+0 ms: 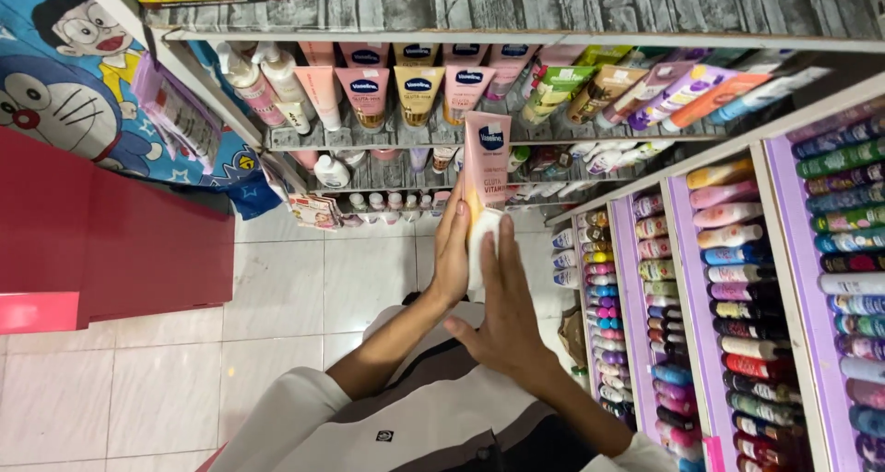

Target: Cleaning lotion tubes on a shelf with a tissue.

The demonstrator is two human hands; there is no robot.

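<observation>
Your left hand [452, 251] and right hand [505, 301], fingers flat, press a pink lotion tube [486, 172] between them, below the tube shelf [479, 133].

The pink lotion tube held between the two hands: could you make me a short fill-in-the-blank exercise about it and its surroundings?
1. The pink plastic lotion tube with a white cap is held between ____ hands.
2. The left hand lies flat against the tube's ____ side.
3. The floor is covered in white ____.
4. The right hand covers the tube's ____ end.

Missing words: two; left; tiles; lower
</observation>
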